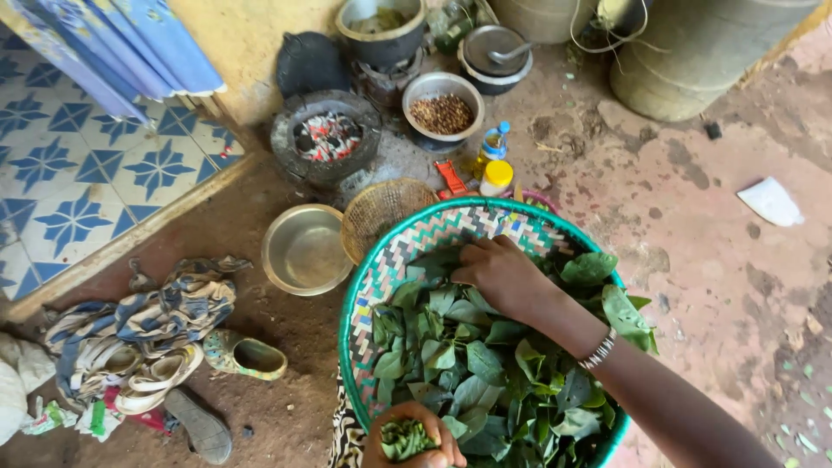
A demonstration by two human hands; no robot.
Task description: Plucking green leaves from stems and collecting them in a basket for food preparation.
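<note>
Bare dirt floor (693, 260), reddish and scuffed, meets a patch of blue-and-white patterned tile (78, 165) at upper left. A large round woven tray (416, 238) with a green rim sits low in the frame, right under the camera, heaped with loose green leaves (485, 373).

Right hand (503, 277) reaches in from the lower right, palm down on the far side of the leaf pile, fingers curled narrow into the leaves; cannot tell whether they grip any. A beaded bracelet (600, 349) circles the wrist.

Left hand (414, 438) at the bottom edge, just at the tray's near rim, fingers closed around a tight bunch of leaves (403, 438).

Beyond the tray: an empty metal bowl (305, 250) touching a small woven basket (381, 212). Behind them a charcoal stove (326, 139) with ash and glowing coals, a bowl of brown seeds (442, 113), a small bottle with blue cap (494, 143) and a yellow-lidded jar (497, 178) just beside it. A lidded pot (494, 52) with a spoon further back.

Lower left, well apart from the tray: striped cloth (165, 312) and sandals (199, 381) in a heap.
</note>
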